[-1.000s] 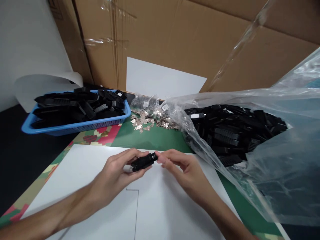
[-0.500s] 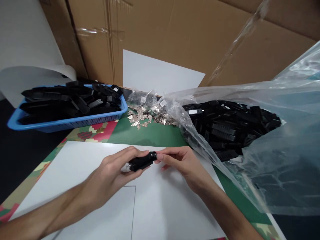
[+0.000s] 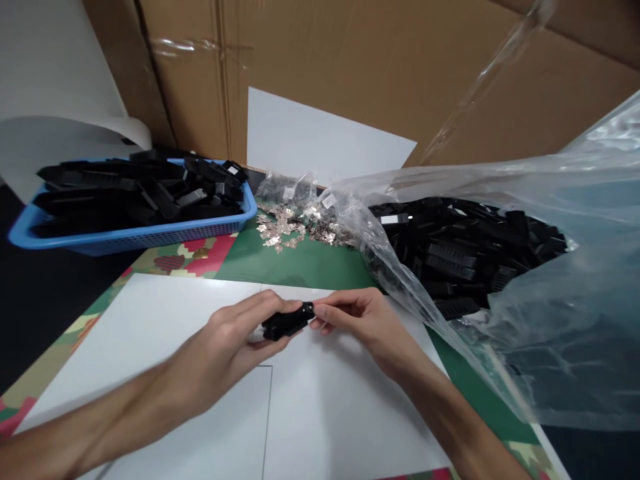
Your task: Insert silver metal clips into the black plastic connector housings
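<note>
My left hand (image 3: 235,333) is closed around a small black plastic housing (image 3: 287,323), held above the white board. At the housing's right end, my right hand (image 3: 363,323) pinches with thumb and forefinger. A small shiny spot shows on that end, right by the fingertips. Whatever sits between the right fingertips is too small and covered to name. Beyond the hands, a pile of small silvery metal plates (image 3: 283,230) lies on the green mat.
A blue basket (image 3: 165,235) full of black plastic parts stands at the left. To the right, a clear plastic bag (image 3: 565,347) lies open with many similar black parts (image 3: 450,257) inside. The white board (image 3: 150,313) lies beneath my hands. Cardboard (image 3: 325,53) rises behind.
The view has tilted slightly. Both hands keep nearly the same hold, with the right fingertips still at the end of the black housing.
</note>
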`<state>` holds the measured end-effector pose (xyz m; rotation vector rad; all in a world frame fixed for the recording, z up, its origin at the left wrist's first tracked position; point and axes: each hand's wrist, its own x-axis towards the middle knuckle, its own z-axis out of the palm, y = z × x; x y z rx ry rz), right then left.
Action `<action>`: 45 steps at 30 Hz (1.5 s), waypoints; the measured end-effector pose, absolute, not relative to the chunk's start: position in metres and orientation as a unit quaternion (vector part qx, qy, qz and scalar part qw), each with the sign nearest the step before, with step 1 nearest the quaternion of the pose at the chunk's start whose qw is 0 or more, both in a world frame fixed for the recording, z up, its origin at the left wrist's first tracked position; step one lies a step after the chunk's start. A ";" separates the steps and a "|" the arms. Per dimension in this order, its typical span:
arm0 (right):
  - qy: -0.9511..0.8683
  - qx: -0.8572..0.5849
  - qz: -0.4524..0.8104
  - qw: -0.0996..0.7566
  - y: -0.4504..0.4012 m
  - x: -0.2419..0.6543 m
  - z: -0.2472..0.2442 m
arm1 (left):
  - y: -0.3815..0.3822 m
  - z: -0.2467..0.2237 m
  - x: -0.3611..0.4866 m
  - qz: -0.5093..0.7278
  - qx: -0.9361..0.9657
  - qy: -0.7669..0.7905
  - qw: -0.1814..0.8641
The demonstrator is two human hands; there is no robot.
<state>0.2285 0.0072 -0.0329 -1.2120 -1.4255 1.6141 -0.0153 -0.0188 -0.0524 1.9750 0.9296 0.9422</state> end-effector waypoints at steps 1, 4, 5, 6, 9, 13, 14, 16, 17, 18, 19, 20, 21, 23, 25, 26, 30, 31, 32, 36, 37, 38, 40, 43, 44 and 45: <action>-0.553 -0.459 0.619 0.316 0.008 0.231 -0.031 | -0.019 -0.051 -0.015 0.362 0.772 0.364 0.374; -0.560 -0.458 0.619 0.307 0.010 0.235 -0.029 | -0.018 -0.045 -0.015 0.352 0.778 0.371 0.365; -0.556 -0.458 0.622 0.307 0.011 0.235 -0.030 | -0.018 -0.044 -0.015 0.349 0.779 0.374 0.362; -0.551 -0.459 0.627 0.305 0.011 0.235 -0.031 | -0.018 -0.043 -0.015 0.347 0.780 0.376 0.360; -0.540 -0.461 0.637 0.301 0.011 0.233 -0.033 | -0.018 -0.043 -0.015 0.342 0.782 0.375 0.362; -0.545 -0.463 0.631 0.301 0.012 0.232 -0.034 | -0.020 -0.044 -0.014 0.340 0.775 0.372 0.382; -0.549 -0.463 0.628 0.300 0.012 0.232 -0.033 | -0.020 -0.044 -0.014 0.336 0.773 0.373 0.388; -0.555 -0.465 0.623 0.297 0.012 0.231 -0.032 | -0.020 -0.044 -0.014 0.328 0.773 0.374 0.393; -0.556 -0.465 0.621 0.296 0.012 0.231 -0.032 | -0.020 -0.044 -0.014 0.327 0.775 0.375 0.391; -0.556 -0.466 0.621 0.296 0.011 0.231 -0.031 | -0.020 -0.044 -0.014 0.327 0.777 0.375 0.386; -0.555 -0.468 0.620 0.296 0.011 0.230 -0.031 | -0.019 -0.045 -0.014 0.329 0.779 0.375 0.380; -0.554 -0.471 0.619 0.297 0.010 0.229 -0.031 | -0.019 -0.046 -0.015 0.330 0.781 0.375 0.375; -0.552 -0.474 0.618 0.299 0.010 0.228 -0.031 | -0.019 -0.046 -0.015 0.332 0.783 0.375 0.369; -0.548 -0.485 0.610 0.302 0.008 0.226 -0.031 | -0.020 -0.048 -0.015 0.332 0.788 0.372 0.362; -0.547 -0.496 0.600 0.308 0.007 0.224 -0.031 | -0.021 -0.049 -0.016 0.336 0.793 0.364 0.354; -0.547 -0.498 0.596 0.311 0.006 0.223 -0.031 | -0.021 -0.050 -0.016 0.339 0.796 0.360 0.348; -0.544 -0.495 0.594 0.326 0.003 0.220 -0.032 | -0.023 -0.054 -0.016 0.345 0.816 0.344 0.313; -0.543 -0.494 0.595 0.327 0.003 0.219 -0.033 | -0.023 -0.055 -0.017 0.343 0.823 0.337 0.302; -0.541 -0.495 0.596 0.327 0.003 0.219 -0.033 | -0.023 -0.055 -0.017 0.341 0.830 0.330 0.292; -0.529 -0.510 0.592 0.330 0.003 0.218 -0.035 | -0.023 -0.058 -0.018 0.334 0.844 0.323 0.269; -0.528 -0.513 0.590 0.331 0.003 0.217 -0.036 | -0.023 -0.058 -0.018 0.334 0.843 0.324 0.269; -0.527 -0.514 0.589 0.333 0.003 0.216 -0.037 | -0.023 -0.059 -0.018 0.334 0.843 0.325 0.270; -0.524 -0.516 0.590 0.334 0.004 0.215 -0.039 | -0.024 -0.059 -0.019 0.338 0.841 0.324 0.273; -0.518 -0.520 0.594 0.329 0.005 0.214 -0.039 | -0.026 -0.058 -0.018 0.350 0.827 0.322 0.300; -0.525 -0.518 0.593 0.323 0.005 0.215 -0.037 | -0.025 -0.057 -0.017 0.356 0.814 0.331 0.319; -0.541 -0.513 0.588 0.315 0.005 0.217 -0.034 | -0.024 -0.055 -0.015 0.363 0.793 0.351 0.341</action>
